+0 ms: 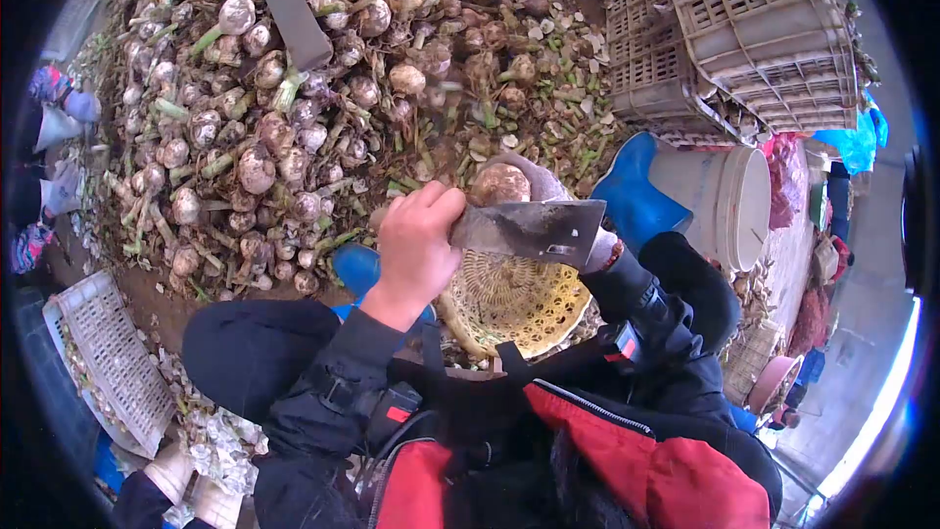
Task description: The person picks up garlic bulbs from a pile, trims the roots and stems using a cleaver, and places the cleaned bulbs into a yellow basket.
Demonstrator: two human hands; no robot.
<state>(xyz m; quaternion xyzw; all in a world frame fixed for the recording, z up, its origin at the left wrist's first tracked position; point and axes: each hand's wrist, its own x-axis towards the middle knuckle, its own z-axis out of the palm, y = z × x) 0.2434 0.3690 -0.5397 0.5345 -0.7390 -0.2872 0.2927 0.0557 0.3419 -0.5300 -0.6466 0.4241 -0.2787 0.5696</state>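
My left hand (419,240), bare, is closed around the handle end of a wide-bladed knife (529,232). The dark-stained blade points right, across my other hand. In a grey glove, my right hand (544,181) grips a garlic bulb (500,184) just beyond the blade's upper edge. The blade hides part of the gloved fingers. Below both hands, between my knees, sits a yellow woven basket (560,325). Ahead lies a large heap of garlic bulbs (257,168) with stems on, and cut stem pieces (563,69) are strewn to its right.
A grey rectangular slab (297,20) lies on the heap. Stacked plastic crates (754,29) stand at the upper right, above a white bucket (720,198). My blue boot (641,191) is beside the bucket. Another crate (116,358) is at lower left, near another person's shoes (201,490).
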